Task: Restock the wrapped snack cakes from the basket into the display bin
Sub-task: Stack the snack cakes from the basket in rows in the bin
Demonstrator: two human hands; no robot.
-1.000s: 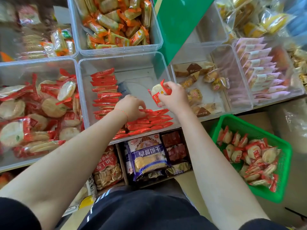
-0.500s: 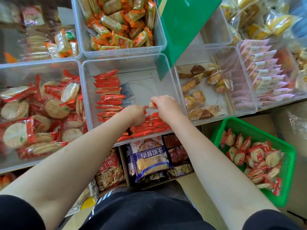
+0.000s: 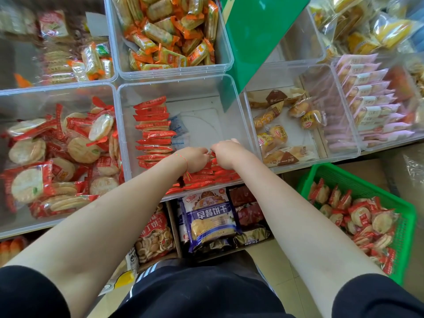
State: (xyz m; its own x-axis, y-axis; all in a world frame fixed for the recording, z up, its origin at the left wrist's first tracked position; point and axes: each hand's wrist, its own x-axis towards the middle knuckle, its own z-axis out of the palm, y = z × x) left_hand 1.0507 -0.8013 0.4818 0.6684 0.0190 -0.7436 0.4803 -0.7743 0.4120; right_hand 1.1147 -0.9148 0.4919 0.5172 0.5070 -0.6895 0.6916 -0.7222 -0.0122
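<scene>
The clear display bin [image 3: 238,115] in the middle holds a column of red-wrapped snack cakes [image 3: 153,134] standing on edge along its left side, and a second row [image 3: 206,177] along its front wall. My left hand [image 3: 195,158] curls its fingers over the top of that front row. Right beside it, my right hand [image 3: 227,153] pinches a wrapped snack cake [image 3: 213,154] down at the far end of the row; only a red sliver of it shows between the hands. The green basket [image 3: 358,177] at lower right holds several more cakes [image 3: 362,216].
Clear bins surround the middle one: round rice crackers [image 3: 57,157] left, orange-wrapped snacks [image 3: 169,31] behind, small breads [image 3: 282,125] right, pink packs [image 3: 367,97] far right. A green sign [image 3: 259,35] leans over the bin's back right corner. Bagged biscuits [image 3: 208,219] sit on the shelf below.
A second ago my right hand held a cake up above the bin. It has come down and pressed that cake in at the end of the front row, meeting my left hand there.
</scene>
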